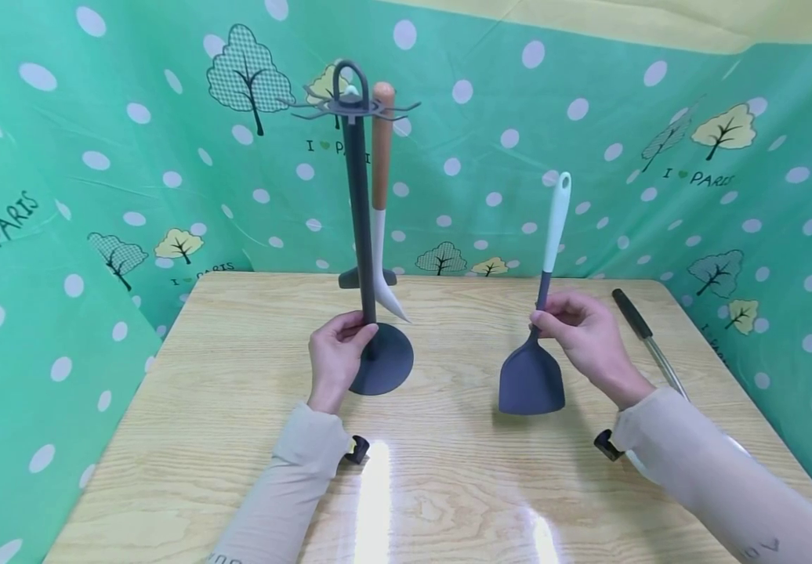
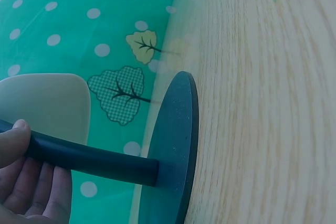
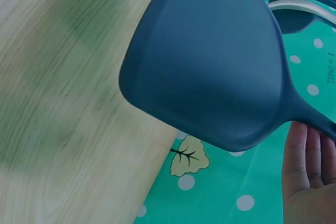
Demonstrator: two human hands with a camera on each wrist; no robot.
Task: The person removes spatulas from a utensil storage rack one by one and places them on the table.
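My left hand [image 1: 338,356] grips the pole of a dark utensil stand [image 1: 359,211] low down, just above its round base [image 2: 176,129]. On the stand's hook ring hangs a utensil with a wooden handle [image 1: 382,149] and pale lower part; a dark utensil head [image 1: 348,278] shows behind the pole. In my right hand [image 1: 585,337], thumb and fingers pinch the dark neck of a spatula [image 1: 531,381]. This spatula is held upright, its mint handle [image 1: 557,223] pointing up and its wide dark blade [image 3: 210,61] down, above the table.
A utensil with a black handle [image 1: 632,313] and metal shaft lies at the table's right side, partly hidden by my right sleeve. The wooden table [image 1: 237,376] ends at a green dotted cloth [image 1: 448,196] behind and on both sides.
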